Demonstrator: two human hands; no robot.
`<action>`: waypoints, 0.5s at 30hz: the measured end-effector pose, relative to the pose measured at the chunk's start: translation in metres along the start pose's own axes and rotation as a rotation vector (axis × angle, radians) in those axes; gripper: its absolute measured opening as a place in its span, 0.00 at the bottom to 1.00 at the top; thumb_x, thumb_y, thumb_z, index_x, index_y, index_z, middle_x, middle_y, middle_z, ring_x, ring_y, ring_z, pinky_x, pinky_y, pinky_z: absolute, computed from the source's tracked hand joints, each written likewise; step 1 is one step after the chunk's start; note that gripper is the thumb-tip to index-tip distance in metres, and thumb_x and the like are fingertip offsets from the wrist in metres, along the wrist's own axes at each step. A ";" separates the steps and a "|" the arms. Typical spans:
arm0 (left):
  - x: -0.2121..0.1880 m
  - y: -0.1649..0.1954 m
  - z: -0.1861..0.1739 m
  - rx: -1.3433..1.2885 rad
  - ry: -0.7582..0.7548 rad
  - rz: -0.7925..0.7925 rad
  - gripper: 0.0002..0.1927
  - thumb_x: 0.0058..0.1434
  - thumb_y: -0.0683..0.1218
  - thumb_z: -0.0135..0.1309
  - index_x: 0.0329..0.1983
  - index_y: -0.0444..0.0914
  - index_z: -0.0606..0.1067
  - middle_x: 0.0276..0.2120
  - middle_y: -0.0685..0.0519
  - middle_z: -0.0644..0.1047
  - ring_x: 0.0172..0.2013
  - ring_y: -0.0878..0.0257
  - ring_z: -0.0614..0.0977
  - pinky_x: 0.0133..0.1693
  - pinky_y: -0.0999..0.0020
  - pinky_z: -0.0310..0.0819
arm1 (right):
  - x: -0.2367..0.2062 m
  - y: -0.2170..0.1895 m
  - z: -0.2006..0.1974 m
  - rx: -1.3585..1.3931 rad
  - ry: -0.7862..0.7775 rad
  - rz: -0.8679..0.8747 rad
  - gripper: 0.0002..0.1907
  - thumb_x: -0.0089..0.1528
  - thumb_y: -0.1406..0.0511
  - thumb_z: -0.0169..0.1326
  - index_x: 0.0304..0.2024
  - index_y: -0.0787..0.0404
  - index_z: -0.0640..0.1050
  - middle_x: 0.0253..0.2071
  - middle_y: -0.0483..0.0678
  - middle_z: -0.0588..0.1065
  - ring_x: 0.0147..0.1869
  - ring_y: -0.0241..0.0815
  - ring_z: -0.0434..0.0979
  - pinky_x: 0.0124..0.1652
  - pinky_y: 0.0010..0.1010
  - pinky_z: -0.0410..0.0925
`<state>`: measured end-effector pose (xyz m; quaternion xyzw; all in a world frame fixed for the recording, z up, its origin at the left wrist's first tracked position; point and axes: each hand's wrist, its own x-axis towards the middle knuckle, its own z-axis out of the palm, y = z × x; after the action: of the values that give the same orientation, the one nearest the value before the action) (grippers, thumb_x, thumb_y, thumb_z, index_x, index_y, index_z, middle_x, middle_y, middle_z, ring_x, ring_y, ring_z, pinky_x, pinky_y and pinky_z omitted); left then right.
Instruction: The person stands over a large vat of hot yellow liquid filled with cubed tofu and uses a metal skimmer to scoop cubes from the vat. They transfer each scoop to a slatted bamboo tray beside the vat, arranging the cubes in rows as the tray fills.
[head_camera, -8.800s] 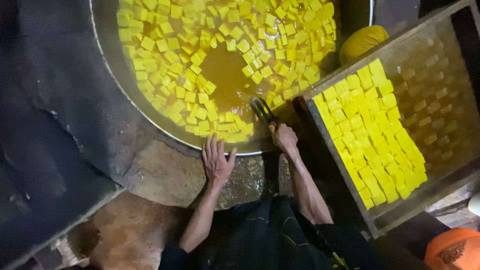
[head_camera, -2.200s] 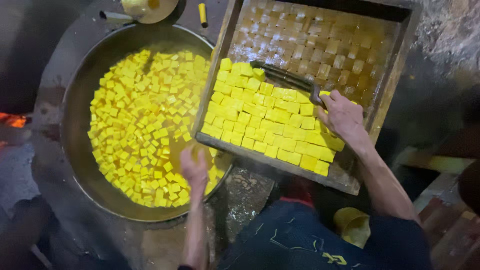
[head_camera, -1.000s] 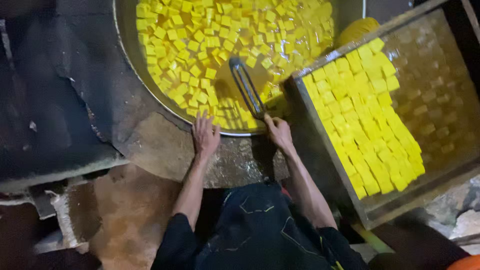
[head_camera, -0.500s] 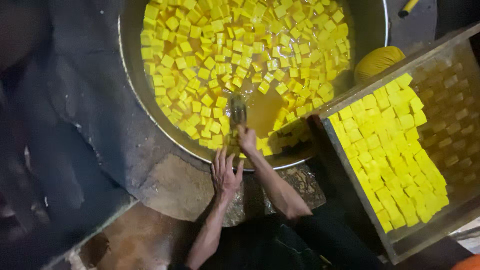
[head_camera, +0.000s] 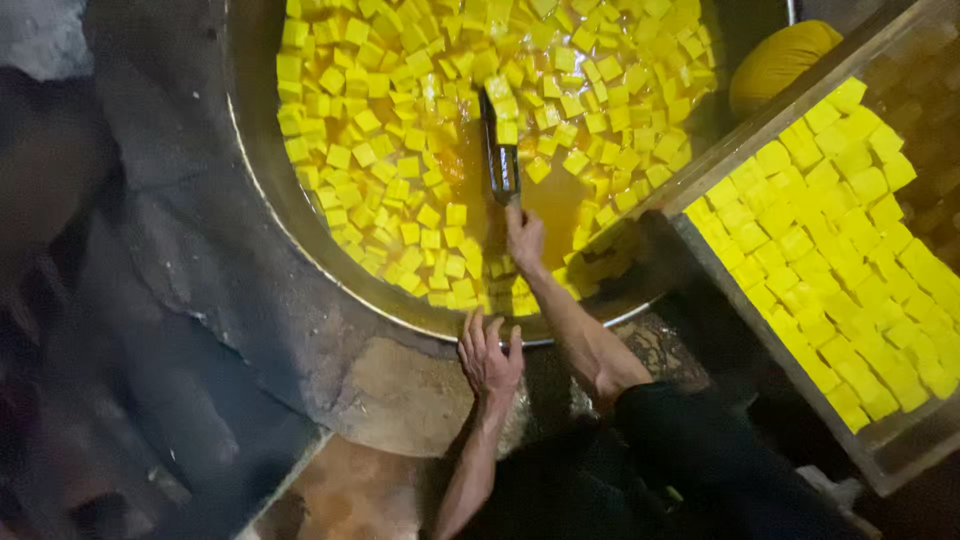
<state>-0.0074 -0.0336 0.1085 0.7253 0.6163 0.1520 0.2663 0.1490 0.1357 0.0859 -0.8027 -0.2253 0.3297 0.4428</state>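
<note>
A big round metal pan holds yellow liquid and several floating yellow cubes. My right hand reaches out over the pan and grips the handle of a dark flat scoop, whose blade lies among the cubes near the pan's middle. My left hand rests with fingers spread on the pan's near rim and the stone ledge beside it. To the right stands a wooden tray with rows of yellow cubes lined up in it.
A dark stone surround wraps the pan on the left and front. A yellow cloth bundle lies between pan and tray at the upper right. The tray's far part is dark, with brownish squares.
My right hand has pushed the scoop farther out into the pan. The left hand stays at the rim. Earlier the scoop was at the tray, then swung back to the pan.
</note>
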 end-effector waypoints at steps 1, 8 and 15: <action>-0.004 0.001 -0.001 0.001 0.006 0.009 0.19 0.63 0.54 0.58 0.50 0.38 0.77 0.64 0.43 0.69 0.66 0.44 0.67 0.62 0.44 0.60 | -0.002 0.003 -0.008 -0.010 -0.029 0.071 0.23 0.68 0.53 0.54 0.41 0.70 0.79 0.27 0.53 0.74 0.32 0.41 0.70 0.33 0.40 0.65; 0.003 -0.002 0.003 -0.015 0.054 0.039 0.18 0.63 0.54 0.58 0.50 0.38 0.77 0.63 0.44 0.70 0.66 0.45 0.68 0.62 0.46 0.61 | -0.032 0.051 -0.095 -0.198 -0.053 0.036 0.22 0.65 0.50 0.57 0.39 0.65 0.80 0.26 0.52 0.77 0.29 0.47 0.78 0.32 0.40 0.70; 0.004 -0.005 0.001 0.006 0.061 0.066 0.18 0.64 0.54 0.59 0.51 0.39 0.76 0.63 0.44 0.70 0.65 0.45 0.69 0.61 0.46 0.62 | -0.003 0.054 -0.136 -0.663 -0.355 -0.030 0.27 0.64 0.44 0.56 0.41 0.62 0.83 0.33 0.61 0.80 0.38 0.61 0.81 0.38 0.50 0.71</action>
<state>-0.0101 -0.0291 0.1041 0.7411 0.6003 0.1811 0.2400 0.2499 0.0301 0.0930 -0.8294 -0.4049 0.3664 0.1177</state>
